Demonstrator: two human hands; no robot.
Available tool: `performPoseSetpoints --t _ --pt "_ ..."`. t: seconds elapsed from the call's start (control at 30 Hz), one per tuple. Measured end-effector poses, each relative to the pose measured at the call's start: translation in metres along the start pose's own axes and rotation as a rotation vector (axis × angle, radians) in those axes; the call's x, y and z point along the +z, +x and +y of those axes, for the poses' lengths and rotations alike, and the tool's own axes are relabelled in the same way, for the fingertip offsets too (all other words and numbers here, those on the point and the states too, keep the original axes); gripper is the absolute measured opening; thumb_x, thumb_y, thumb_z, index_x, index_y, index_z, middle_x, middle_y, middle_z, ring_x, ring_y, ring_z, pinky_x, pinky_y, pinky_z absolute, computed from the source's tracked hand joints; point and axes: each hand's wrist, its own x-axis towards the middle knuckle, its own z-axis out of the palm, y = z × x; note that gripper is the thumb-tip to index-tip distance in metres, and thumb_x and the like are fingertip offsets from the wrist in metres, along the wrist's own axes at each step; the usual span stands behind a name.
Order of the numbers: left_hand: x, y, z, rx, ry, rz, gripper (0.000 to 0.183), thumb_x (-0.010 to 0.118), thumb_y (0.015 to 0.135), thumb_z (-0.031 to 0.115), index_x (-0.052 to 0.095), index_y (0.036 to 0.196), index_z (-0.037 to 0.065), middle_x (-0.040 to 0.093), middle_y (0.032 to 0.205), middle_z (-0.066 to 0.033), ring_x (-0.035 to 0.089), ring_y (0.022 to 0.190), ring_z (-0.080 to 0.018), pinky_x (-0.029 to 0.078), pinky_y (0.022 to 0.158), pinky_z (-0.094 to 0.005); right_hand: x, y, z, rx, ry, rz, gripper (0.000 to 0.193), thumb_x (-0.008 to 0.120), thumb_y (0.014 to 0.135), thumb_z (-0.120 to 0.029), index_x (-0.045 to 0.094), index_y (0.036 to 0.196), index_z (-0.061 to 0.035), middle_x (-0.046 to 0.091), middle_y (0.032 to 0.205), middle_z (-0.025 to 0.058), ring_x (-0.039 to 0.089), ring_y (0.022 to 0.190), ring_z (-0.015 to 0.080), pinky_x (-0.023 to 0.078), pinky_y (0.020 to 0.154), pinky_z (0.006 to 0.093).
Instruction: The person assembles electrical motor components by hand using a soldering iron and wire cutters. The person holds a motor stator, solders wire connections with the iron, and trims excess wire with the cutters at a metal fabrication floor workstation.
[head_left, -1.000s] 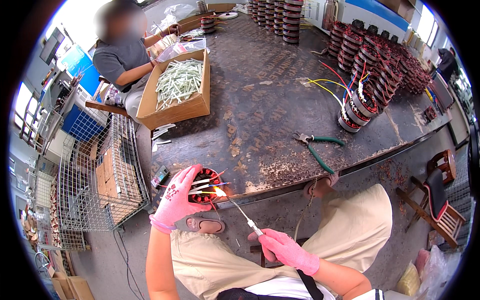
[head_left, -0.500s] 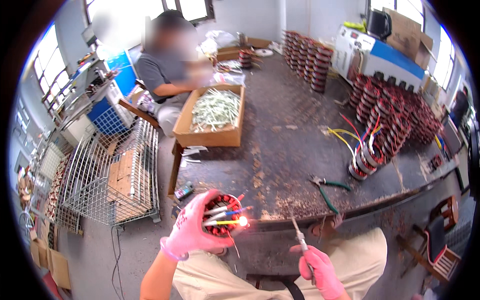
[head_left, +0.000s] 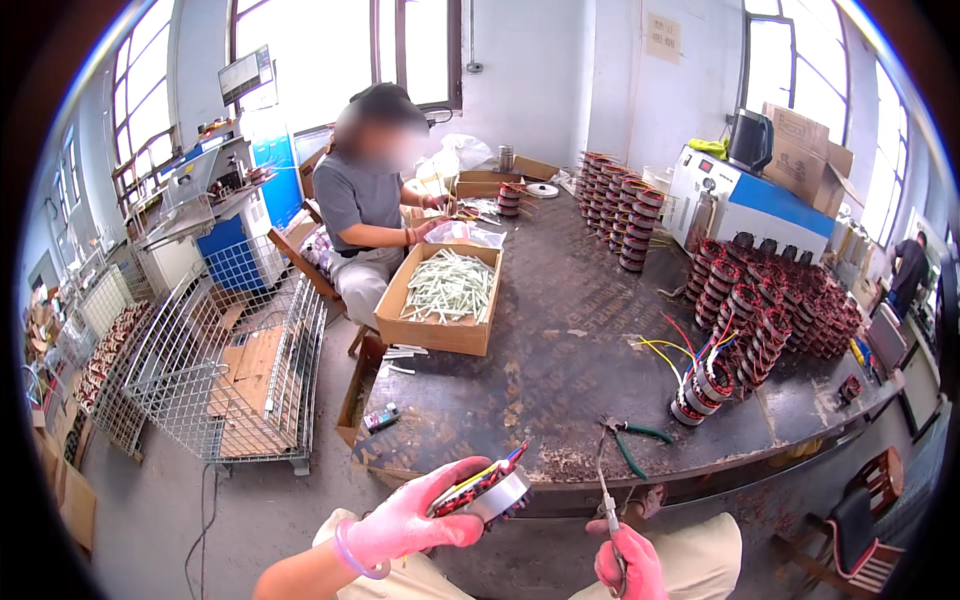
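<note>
My left hand [head_left: 415, 525], in a pink glove, grips a motor stator [head_left: 502, 496] by its ring, above my lap. The stator is tilted so its pale metal outer band faces right, and coloured lead wires show along its upper side. To the right, my gloved right hand [head_left: 635, 566] is closed around a slim metal tool [head_left: 608, 508] with a long thin tip pointing up; its exact kind is unclear. The tool and the stator are apart. Just beyond the tip, green-handled pliers [head_left: 628, 444] lie at the table's front edge.
A carton [head_left: 440, 338] of short white tubes stands left on the worn table [head_left: 560, 385]. Stacked stators [head_left: 770, 310] fill the right side, near a blue-and-white machine [head_left: 765, 205]. A seated co-worker [head_left: 370, 190] is at the far left, by a wire cage [head_left: 225, 370].
The bright glow at the wire ends is gone. My left hand has turned the stator from face-on to edge-on and shifted right. The view has tilted up; the right hand still holds the tool.
</note>
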Motion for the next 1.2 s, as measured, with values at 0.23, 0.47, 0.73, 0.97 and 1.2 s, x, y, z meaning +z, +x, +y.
performPoseSetpoints --t 0.23,0.47,0.73,0.97,1.2 --pt "0.011 -0.003 0.003 -0.117 -0.129 -0.010 0.087 0.077 0.085 0.033 0.029 0.151 0.001 0.055 0.122 -0.0040 0.053 0.104 -0.0111 0.043 0.094 -0.0268 -0.009 -0.006 0.007 -0.026 -0.021 -0.012 0.037 0.045 0.103 -0.035 0.057 0.106 -0.0001 0.040 0.054 -0.0007 0.034 0.043 0.0090 0.025 0.041 0.0242" --pt "0.015 -0.002 0.001 -0.081 -0.170 -0.033 0.057 0.065 0.092 0.024 0.046 0.140 0.001 0.058 0.105 0.0006 0.048 0.091 -0.0053 0.042 0.082 -0.0223 -0.007 -0.012 -0.009 0.049 -0.015 -0.044 0.050 0.044 0.104 -0.034 0.051 0.125 0.0106 0.043 0.054 0.0000 0.035 0.046 0.0086 0.028 0.046 0.0241" --pt "0.009 0.005 -0.011 -0.073 -0.129 -0.048 0.044 0.063 0.094 0.022 0.052 0.132 0.002 0.058 0.101 0.0007 0.048 0.089 -0.0053 0.042 0.081 -0.0222 -0.006 -0.013 -0.010 0.038 0.014 -0.065 0.049 0.045 0.103 -0.032 0.050 0.126 0.0113 0.043 0.054 -0.0001 0.035 0.046 0.0085 0.026 0.045 0.0239" --pt "0.013 0.006 -0.007 -0.083 -0.166 -0.033 0.050 0.067 0.093 0.030 0.050 0.131 0.001 0.056 0.101 0.0008 0.047 0.090 -0.0058 0.041 0.083 -0.0227 -0.003 -0.013 -0.011 0.029 0.009 -0.036 0.045 0.042 0.104 -0.029 0.051 0.123 0.0118 0.039 0.050 -0.0002 0.032 0.041 0.0095 0.027 0.042 0.0249" --pt "0.003 0.010 -0.023 -0.058 -0.189 -0.097 0.059 0.068 0.091 0.032 0.046 0.135 -0.001 0.054 0.102 0.0012 0.047 0.091 -0.0061 0.042 0.083 -0.0235 -0.003 -0.012 -0.009 0.023 0.010 -0.030 0.044 0.042 0.105 -0.028 0.052 0.121 0.0120 0.038 0.048 -0.0002 0.030 0.039 0.0097 0.025 0.040 0.0252"
